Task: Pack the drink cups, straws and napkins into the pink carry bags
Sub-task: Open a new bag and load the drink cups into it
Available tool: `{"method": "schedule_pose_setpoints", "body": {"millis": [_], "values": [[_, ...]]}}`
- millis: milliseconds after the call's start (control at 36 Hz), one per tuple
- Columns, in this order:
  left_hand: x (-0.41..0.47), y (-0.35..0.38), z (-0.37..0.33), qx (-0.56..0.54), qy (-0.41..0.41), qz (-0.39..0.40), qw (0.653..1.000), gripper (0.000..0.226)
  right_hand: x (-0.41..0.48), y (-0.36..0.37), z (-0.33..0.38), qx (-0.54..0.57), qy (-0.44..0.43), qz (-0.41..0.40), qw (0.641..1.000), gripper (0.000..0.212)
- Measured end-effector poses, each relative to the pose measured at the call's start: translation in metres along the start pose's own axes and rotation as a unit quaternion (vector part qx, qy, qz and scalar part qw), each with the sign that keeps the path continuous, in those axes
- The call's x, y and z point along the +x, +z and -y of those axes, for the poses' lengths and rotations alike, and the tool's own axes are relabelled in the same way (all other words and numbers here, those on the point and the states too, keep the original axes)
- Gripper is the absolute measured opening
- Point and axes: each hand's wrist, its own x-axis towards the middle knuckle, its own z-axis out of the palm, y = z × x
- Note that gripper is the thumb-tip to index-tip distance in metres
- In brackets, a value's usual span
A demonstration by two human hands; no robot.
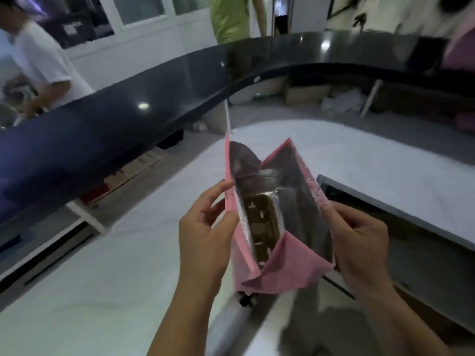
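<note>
Both hands pinch the pink foil-lined carry bag (285,268) open above the white bench (115,265): left hand (203,237) on its left edge, right hand (359,242) on its right edge; a brown pulp cup tray (262,227) sits inside.

White marbled counter (102,291), steel-rimmed recess (385,204) set into its right side, glossy black ledge (154,98) behind

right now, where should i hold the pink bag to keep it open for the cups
Take the pink bag by the top rims of its two long walls, one from each side, where the left hand and right hand hold it. Its end panels crease inward, so pulling those walls apart likely keeps the mouth open.
</note>
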Motion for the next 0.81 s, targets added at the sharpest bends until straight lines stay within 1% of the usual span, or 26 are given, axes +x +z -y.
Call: {"method": "schedule_pose_setpoints", "body": {"millis": [139, 361, 444, 500, 583, 611, 722, 806], "values": [[-0.008, 0.116, -0.006, -0.007, -0.004, 0.052, 0.999, 0.047, 0.044, -0.098, -0.013, 0.001, 0.019, -0.067, 0.998, 0.022], [-0.028, 0.265, -0.009, -0.028, -0.011, 0.149, 0.988, 0.035, 0.102, -0.229, -0.049, 0.008, 0.035, -0.168, 0.985, 0.018], [-0.034, 0.308, -0.010, -0.039, -0.022, 0.198, 0.979, 0.030, 0.110, -0.265, -0.062, 0.022, 0.043, -0.205, 0.978, 0.016], [-0.031, 0.334, -0.008, -0.037, -0.035, 0.223, 0.973, 0.030, 0.115, -0.287, -0.068, 0.033, 0.043, -0.231, 0.971, 0.010], [-0.019, 0.369, -0.008, -0.021, -0.036, 0.253, 0.967, 0.033, 0.125, -0.318, -0.076, 0.014, 0.042, -0.260, 0.965, 0.023], [-0.015, 0.381, -0.008, -0.024, -0.036, 0.265, 0.963, 0.034, 0.129, -0.328, -0.077, 0.011, 0.044, -0.271, 0.962, 0.024], [0.001, 0.434, -0.011, -0.046, -0.038, 0.315, 0.947, 0.037, 0.155, -0.361, -0.078, -0.007, 0.046, -0.311, 0.949, 0.018], [0.018, 0.477, -0.012, -0.044, -0.021, 0.355, 0.934, 0.035, 0.181, -0.383, -0.077, -0.021, 0.038, -0.350, 0.936, 0.014]]}}
